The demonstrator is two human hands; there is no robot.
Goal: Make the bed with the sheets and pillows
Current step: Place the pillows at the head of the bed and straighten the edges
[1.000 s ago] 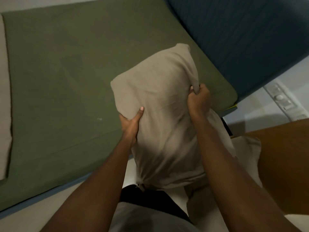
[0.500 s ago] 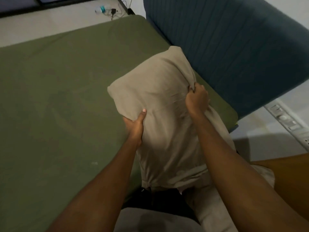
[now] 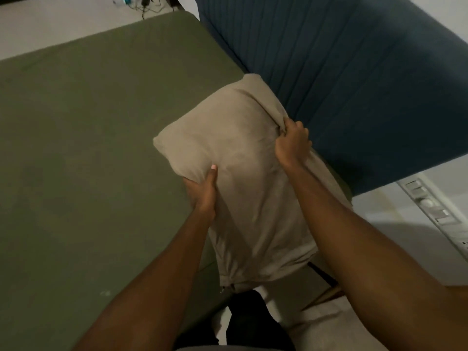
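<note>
Beige pillow (image 3: 253, 193) at centre of view, held up over the near side of the bed (image 3: 177, 249), long axis running roughly from 12 to 6 o'clock, upper end tipped toward 11 o'clock. At 8 o'clock of the pillow, left hand (image 3: 202, 193) gripping the side edge: thumb laid up across the front face, fingers wrapped behind and hidden. At 2 o'clock of the pillow, right hand (image 3: 291, 145), fingers (image 3: 298, 126) curled tight around a bunched fold of the cover. Zip end of the cover lowest, at 6 o'clock. Flat green sheet (image 3: 88, 148) over the bed, filling the view from 7 to 11 o'clock. Ribbed blue headboard (image 3: 354, 84) from 12 to 3 o'clock, behind the pillow's upper corner. White switch panel (image 3: 428, 202) at 3 o'clock. Tangle of cables (image 3: 144, 2) on the floor at 11 o'clock, beyond the far bed edge. More pale cloth (image 3: 326, 325) at 5 o'clock beneath the right forearm; whether pillow or sheet, cannot tell.
</note>
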